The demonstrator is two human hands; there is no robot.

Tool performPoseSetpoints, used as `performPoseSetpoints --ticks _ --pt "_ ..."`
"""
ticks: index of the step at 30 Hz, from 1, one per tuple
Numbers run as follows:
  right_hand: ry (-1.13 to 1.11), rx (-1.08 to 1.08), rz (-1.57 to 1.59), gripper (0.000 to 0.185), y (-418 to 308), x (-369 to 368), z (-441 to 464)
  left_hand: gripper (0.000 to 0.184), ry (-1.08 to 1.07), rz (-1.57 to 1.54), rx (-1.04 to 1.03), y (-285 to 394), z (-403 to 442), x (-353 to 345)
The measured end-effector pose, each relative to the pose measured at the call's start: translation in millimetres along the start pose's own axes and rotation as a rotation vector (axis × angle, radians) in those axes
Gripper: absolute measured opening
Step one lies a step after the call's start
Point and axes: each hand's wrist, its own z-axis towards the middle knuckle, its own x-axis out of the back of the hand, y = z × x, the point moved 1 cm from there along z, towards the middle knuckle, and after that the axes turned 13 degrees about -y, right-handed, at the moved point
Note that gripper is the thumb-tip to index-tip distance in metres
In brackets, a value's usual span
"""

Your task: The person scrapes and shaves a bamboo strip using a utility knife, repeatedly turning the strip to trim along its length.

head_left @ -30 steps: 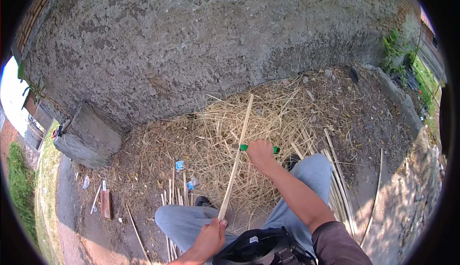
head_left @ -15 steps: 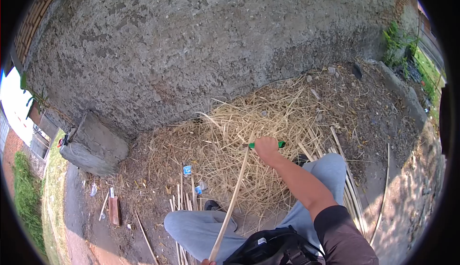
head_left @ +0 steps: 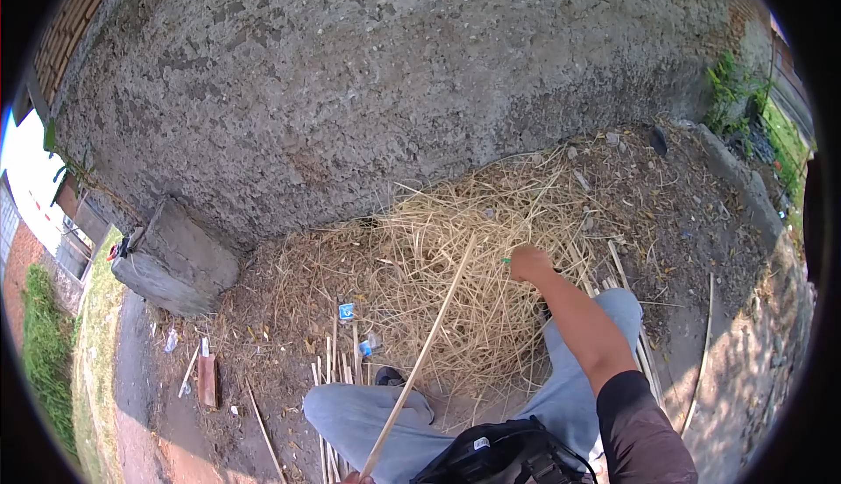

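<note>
A long pale bamboo strip (head_left: 423,357) slants up from the bottom edge over my left thigh, its far end above the shavings. My left hand (head_left: 356,478) is closed around its near end; only a little of that hand shows. My right hand (head_left: 531,263) is a fist at the end of my outstretched arm, to the right of the strip's tip and apart from it. It grips a green-handled knife (head_left: 507,261), of which just a bit of green shows; I cannot make out the blade. Under both lies a heap of pale shavings (head_left: 491,335).
A rough wall (head_left: 350,90) rises behind the heap. A concrete block (head_left: 180,261) stands at left. More strips (head_left: 328,366) lie by my left leg, others (head_left: 646,353) by my right. A brick (head_left: 208,381) and blue-and-white packets (head_left: 346,311) lie on the ground.
My right hand has moved right, away from the strip, with the knife. The strip's near end and my left hand have shifted slightly left, and its tip now shows uncovered.
</note>
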Motion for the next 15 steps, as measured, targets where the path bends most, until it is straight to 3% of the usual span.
performPoseSetpoints --ticks 1,2,3,5,7,9,11,15 --pt "0.0 0.002 -0.004 0.017 -6.0 9.6 -10.0 0.024 0.079 -0.024 -0.022 10.2 8.4 2.0" --pt "0.156 0.079 0.269 0.017 -12.0 20.4 -22.8 0.021 0.238 -0.07 -0.066 24.7 20.5 5.5" --pt "0.309 0.155 0.542 0.016 -19.1 26.8 -39.0 0.02 0.248 -0.13 0.04 36.2 31.5 5.5" --pt "0.548 0.355 0.695 0.018 -39.1 22.6 -93.4 0.019 0.23 -0.208 0.147 53.4 56.8 9.0" --pt "0.461 0.463 0.618 0.016 -62.5 7.8 -155.2 0.018 0.2 -0.236 0.151 61.6 82.3 9.8" --pt "0.335 0.643 0.545 0.016 -77.0 -26.0 -183.4 0.037 0.208 -0.307 0.062 64.9 106.7 8.8" --pt "0.429 0.786 0.448 0.015 -89.2 -67.9 -187.2 0.039 0.217 -0.31 0.06 71.4 130.8 11.8" --pt "0.434 0.785 0.296 0.017 -103.0 -89.4 -187.0 0.039 0.301 -0.31 0.074 89.8 165.7 17.0"
